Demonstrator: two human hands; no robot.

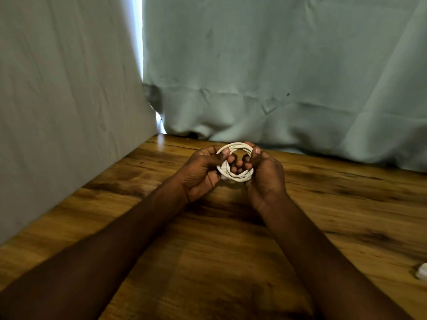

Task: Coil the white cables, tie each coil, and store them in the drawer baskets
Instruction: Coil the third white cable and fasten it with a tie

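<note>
White cable point(235, 161), wound into a small round coil of several loops, is held up between both hands just above the wooden table point(208, 250), a little past the middle of the head view and toward twelve o'clock from the person's forearms. The left hand point(201, 172) grips the coil at its nine o'clock side: the thumb lies across the front of the loops near ten o'clock, and the curled fingers point(233, 161) pass behind and show through the coil's open centre. A thicker white piece, apparently a connector end, sits at the coil's seven o'clock edge against the left palm; its exact form is too blurred to tell. The right hand point(265, 176) holds the coil at its three o'clock side, thumb pressed on the loops near two o'clock and the other fingers curled round from behind, their tips also showing inside the ring. Both hands are closed on the coil, none of the fingers spread. Pale grey-green cloth point(277, 65) hangs behind the table from nine to three o'clock. At the frame's four o'clock edge a small white object point(422, 271) lies on the table, cut off by the border.
</note>
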